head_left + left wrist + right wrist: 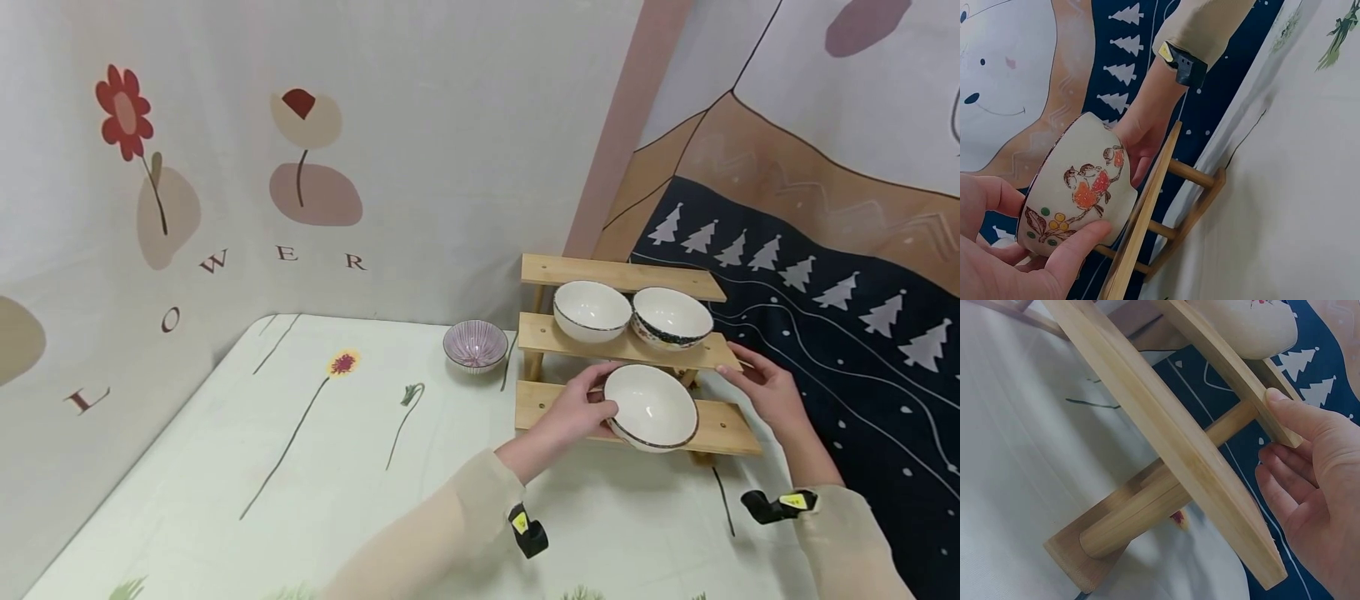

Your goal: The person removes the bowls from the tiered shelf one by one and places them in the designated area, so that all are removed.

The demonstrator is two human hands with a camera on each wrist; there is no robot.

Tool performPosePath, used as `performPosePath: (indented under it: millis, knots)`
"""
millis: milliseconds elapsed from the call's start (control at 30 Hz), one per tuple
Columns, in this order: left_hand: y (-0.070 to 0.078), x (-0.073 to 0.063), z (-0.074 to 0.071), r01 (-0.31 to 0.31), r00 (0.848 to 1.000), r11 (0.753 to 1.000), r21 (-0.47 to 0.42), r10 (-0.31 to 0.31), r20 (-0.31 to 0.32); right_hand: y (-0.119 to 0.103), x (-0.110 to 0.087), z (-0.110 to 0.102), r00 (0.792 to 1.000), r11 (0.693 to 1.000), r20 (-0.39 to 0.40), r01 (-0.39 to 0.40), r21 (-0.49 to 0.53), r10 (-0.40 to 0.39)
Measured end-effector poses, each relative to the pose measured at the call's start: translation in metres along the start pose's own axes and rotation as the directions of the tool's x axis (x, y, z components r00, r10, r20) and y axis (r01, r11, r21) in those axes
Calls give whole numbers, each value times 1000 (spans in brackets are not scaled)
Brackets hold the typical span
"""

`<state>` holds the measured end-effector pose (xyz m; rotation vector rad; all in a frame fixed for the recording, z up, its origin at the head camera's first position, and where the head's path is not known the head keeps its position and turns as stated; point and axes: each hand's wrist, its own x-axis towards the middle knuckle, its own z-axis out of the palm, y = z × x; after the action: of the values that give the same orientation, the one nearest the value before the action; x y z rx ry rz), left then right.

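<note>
At the lowest board [723, 423] of the wooden rack [622, 276], the white bowl [651, 408] is gripped by the left hand [573, 408], thumb on the outer wall, fingers curled about the side; whether the foot is seated on the board or just above it can't be told. Right hand [768, 387]: end of the middle board [537, 335] is pinched, thumb on top, fingers below. Handling, as judged: bowl looks like glazed ceramic, so stiff, moderately light, slick on the printed bird-and-fruit wall, and liable to chip or crack if knocked on the wood. Best held low on the wall near the foot with thumb and fingers opposed; a rim-only pinch is to be avoided, since the smooth glaze could be let slip. Rack looks light and rigid, best held by a board end. Containers: nothing is seen inside the held bowl. On the middle board, a left bowl [592, 311] and a right bowl [672, 315] are set side by side, rims close, both white inside with no contents; the right one is dark-patterned outside. On the table [450, 425], left of the rack, a purple-striped bowl [476, 347] is placed, also with nothing in it.
</note>
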<state>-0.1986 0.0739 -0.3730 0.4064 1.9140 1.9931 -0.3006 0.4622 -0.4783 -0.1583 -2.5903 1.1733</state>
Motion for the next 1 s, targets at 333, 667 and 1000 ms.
performPosePath:
  millis: [333,667,1000]
  knots:
    - [5,-10,-14,-10,1000,999,37,9,11,3,0,1,1000,1000,6,-6,14,6]
    - [8,-15,-30,-13,1000,1000,13,13,10,6,2,1,1000,1000,-2,-7,-13,7]
    - [10,-23,-49,-22,1000,999,31,22,-8,3,2,0,1000,1000,5,9,-14,-9]
